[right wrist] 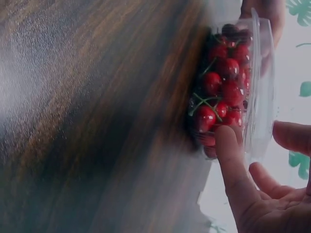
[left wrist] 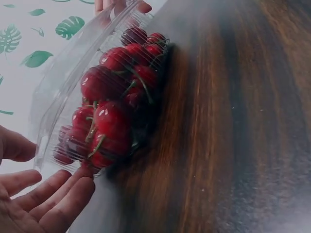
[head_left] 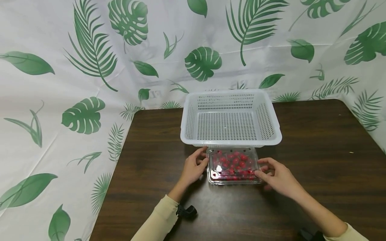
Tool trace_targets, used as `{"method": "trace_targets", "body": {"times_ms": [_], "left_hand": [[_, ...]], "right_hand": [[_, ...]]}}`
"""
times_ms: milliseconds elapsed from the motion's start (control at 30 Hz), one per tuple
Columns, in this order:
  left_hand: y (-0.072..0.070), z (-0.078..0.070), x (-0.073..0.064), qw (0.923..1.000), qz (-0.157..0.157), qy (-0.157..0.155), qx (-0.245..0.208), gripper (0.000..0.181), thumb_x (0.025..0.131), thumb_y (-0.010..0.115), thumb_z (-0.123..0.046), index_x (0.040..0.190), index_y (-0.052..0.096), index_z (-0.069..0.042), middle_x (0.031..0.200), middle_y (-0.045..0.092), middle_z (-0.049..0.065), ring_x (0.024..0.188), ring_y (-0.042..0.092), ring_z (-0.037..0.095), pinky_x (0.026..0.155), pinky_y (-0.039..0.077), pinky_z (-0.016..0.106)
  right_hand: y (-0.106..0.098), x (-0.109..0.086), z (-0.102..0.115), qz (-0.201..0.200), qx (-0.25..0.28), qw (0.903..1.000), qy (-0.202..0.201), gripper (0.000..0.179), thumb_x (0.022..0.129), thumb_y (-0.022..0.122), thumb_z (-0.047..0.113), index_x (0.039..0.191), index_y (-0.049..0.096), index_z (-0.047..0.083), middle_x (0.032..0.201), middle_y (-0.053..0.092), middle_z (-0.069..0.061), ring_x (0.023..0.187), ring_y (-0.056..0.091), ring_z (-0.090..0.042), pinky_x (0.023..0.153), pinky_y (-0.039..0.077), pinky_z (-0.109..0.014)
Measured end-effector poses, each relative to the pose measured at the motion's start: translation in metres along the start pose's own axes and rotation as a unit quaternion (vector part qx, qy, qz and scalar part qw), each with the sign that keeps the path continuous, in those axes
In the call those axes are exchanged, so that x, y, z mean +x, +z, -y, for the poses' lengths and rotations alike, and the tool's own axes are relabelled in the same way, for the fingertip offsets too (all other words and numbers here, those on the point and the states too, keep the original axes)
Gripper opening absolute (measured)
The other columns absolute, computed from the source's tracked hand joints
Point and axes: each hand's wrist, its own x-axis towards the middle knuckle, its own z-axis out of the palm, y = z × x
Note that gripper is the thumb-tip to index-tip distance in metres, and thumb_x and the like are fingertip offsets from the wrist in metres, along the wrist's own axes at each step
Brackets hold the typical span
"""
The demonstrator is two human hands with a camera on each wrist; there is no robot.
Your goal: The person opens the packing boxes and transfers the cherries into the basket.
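A clear plastic clamshell box of red cherries sits on the dark table with its lid down. Green stems show among the cherries in the left wrist view. At the box's left side is my left hand, its fingers loosely extended with the fingertips right at the wall. On the opposite side, my right hand has its thumb and fingers spread around the right end. In the right wrist view, one long finger of that right hand lies against the lower wall, while the thumb points toward the lid.
Just behind the box stands a white perforated plastic basket, with nothing inside. The brown wood-grain table extends to both sides. A white curtain with green leaf prints hangs behind and to the left.
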Motion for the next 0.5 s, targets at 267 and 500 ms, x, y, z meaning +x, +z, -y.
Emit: {"method": "trace_targets", "body": {"times_ms": [267,500], "left_hand": [[0.0,-0.006,-0.022,0.9993,0.027,-0.016,-0.022,0.045,0.092,0.059,0.003,0.136,0.051,0.0,0.106,0.06,0.024,0.071,0.067,0.042,0.052,0.053,0.032],[-0.002,-0.009,-0.041,0.9923,0.037,-0.073,-0.093,0.016,0.099,0.052,-0.002,0.108,0.055,0.011,0.085,0.062,0.023,0.073,0.062,0.053,0.061,0.053,0.059]], "right_hand": [[-0.005,0.004,0.0,-0.001,-0.011,0.9999,-0.001,0.049,0.093,0.068,0.019,0.132,0.05,-0.005,0.106,0.061,-0.021,0.073,0.065,-0.021,0.056,0.056,-0.037],[-0.007,0.01,-0.002,-0.005,-0.021,0.9993,-0.03,0.042,0.096,0.062,0.014,0.132,0.052,-0.006,0.111,0.062,-0.022,0.08,0.064,-0.021,0.056,0.056,-0.036]]}}
